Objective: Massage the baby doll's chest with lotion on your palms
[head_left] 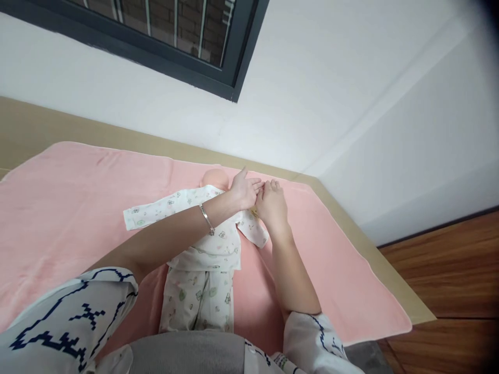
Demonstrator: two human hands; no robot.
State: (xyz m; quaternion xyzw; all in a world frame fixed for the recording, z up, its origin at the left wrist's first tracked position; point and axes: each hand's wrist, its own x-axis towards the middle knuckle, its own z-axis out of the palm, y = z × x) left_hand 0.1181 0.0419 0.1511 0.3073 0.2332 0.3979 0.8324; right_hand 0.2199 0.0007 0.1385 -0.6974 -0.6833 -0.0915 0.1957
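Note:
A baby doll lies on its back on a pink blanket (97, 192), its round head (215, 178) toward the wall. It wears a white printed long-sleeved top (218, 241) and matching trousers (197, 301). Above the doll's shoulder, my left hand (245, 191) is turned palm up with its fingers stretched out. My right hand (273, 205), back upward, meets the left fingertips; its fingers are bent, and whatever they hold is hidden. A small yellow patch (254, 212) shows beside my right palm, too covered to name. One sleeve (253, 228) of the top lies below my right hand.
The blanket covers a tan surface (374, 265) that runs along a white wall (280, 119). A dark-framed window (230, 83) is set in the wall above. Wooden panels (460, 265) stand at the right.

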